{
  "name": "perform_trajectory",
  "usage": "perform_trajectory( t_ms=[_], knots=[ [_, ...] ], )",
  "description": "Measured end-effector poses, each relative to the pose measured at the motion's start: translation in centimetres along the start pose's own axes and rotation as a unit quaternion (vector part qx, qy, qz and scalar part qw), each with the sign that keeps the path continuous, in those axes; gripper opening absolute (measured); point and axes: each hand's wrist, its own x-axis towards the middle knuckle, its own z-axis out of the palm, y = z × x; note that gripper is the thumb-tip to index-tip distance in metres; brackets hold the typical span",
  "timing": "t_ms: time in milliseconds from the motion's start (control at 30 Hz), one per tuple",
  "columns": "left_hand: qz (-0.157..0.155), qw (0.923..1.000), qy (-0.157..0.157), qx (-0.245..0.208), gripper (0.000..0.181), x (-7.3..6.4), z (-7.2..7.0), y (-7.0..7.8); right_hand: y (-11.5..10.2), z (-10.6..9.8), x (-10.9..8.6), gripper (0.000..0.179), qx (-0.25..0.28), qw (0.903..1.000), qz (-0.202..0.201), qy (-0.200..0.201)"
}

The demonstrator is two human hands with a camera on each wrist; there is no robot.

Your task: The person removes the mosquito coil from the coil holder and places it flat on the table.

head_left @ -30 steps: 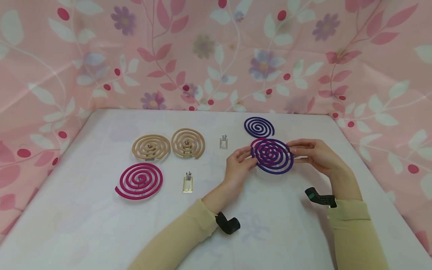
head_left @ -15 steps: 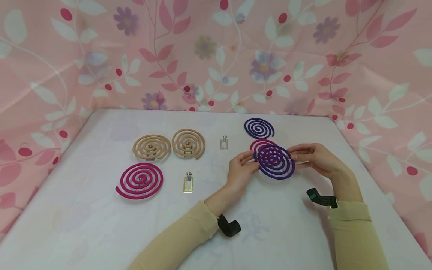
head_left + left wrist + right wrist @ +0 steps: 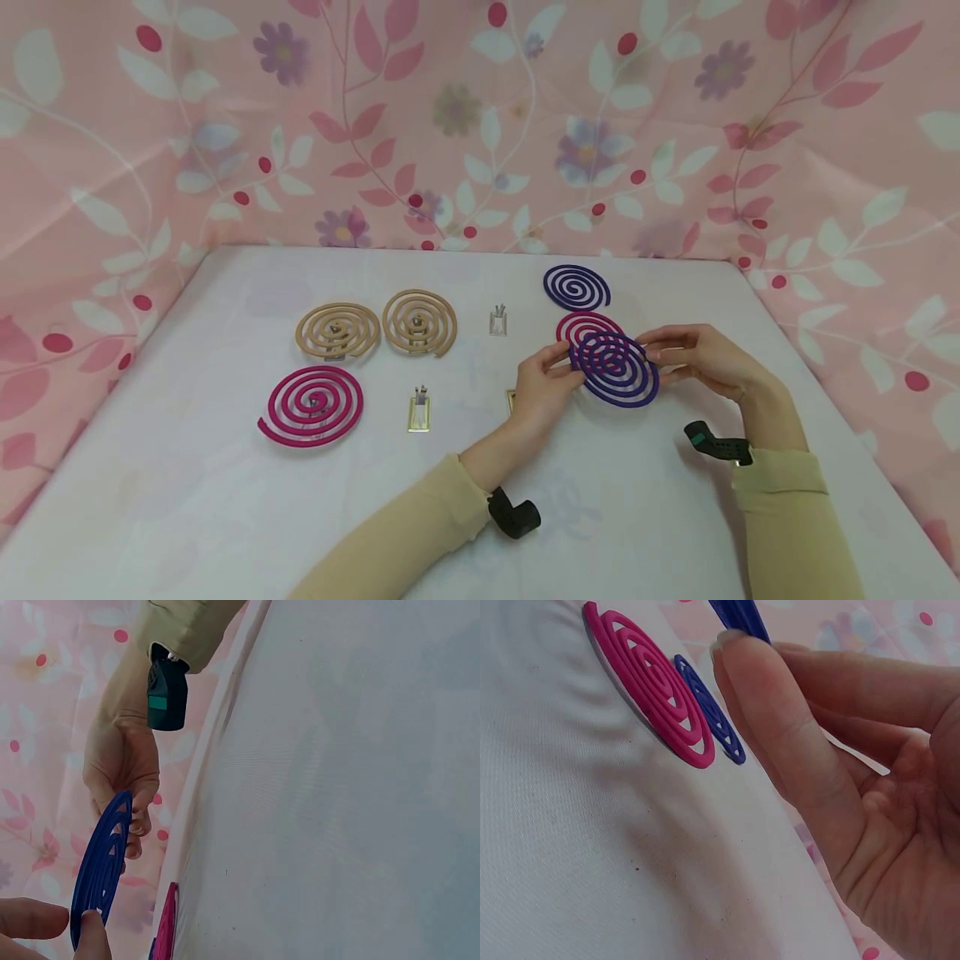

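Both hands hold a dark blue mosquito coil (image 3: pixel 621 369) above the table, tilted. My left hand (image 3: pixel 542 392) pinches its left edge between thumb and fingers; the left wrist view shows the coil (image 3: pixel 97 862) nearly edge-on between the two hands. At the opposite edge, my right hand (image 3: pixel 701 357) pinches it with thumb and fingers, and only a bit of it shows in the right wrist view. Behind it on the table lies a pink coil (image 3: pixel 581 321), partly covered by the held one in the head view. Farther back lies another dark blue coil (image 3: pixel 574 287).
Two tan coils (image 3: pixel 418 323) and a pink coil (image 3: pixel 315 406) sit on metal stands at the left. A gold-coloured stand (image 3: pixel 419 414) and a silver-coloured stand (image 3: pixel 498 322) stand mid-table. Another gold-coloured piece (image 3: pixel 511 402) is mostly hidden by my left hand. Floral cloth surrounds the table.
Both hands have brought the held blue coil slightly nearer and to the right. More of the pink coil behind it shows, and a gold-coloured edge has appeared beside my left hand.
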Motion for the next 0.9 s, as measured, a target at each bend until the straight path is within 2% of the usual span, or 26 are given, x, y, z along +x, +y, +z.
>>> perform_trajectory(
  t_ms=[133, 367, 667, 900],
  knots=[
    [-0.004, 1.0000, -0.001, 0.004, 0.050, -0.5, 0.4, -0.1, 0.2, -0.1, -0.3, 0.042, -0.001, 0.9998, -0.010, -0.016],
    [0.007, 1.0000, -0.003, -0.002, 0.053, -1.4, 0.9, 0.0, 0.3, -0.3, -0.3, 0.042, -0.011, 0.9989, -0.029, -0.036],
    [0.012, 0.9999, 0.010, 0.007, 0.054, -1.1, 1.3, -1.6, 0.4, -0.4, -0.2, 0.040, -0.038, 0.9987, -0.010, -0.034],
    [0.008, 0.9995, 0.014, 0.026, 0.054, -0.8, 1.0, -2.0, 0.6, -0.1, 0.3, 0.040, -0.025, 0.9984, -0.005, -0.052]
  ],
)
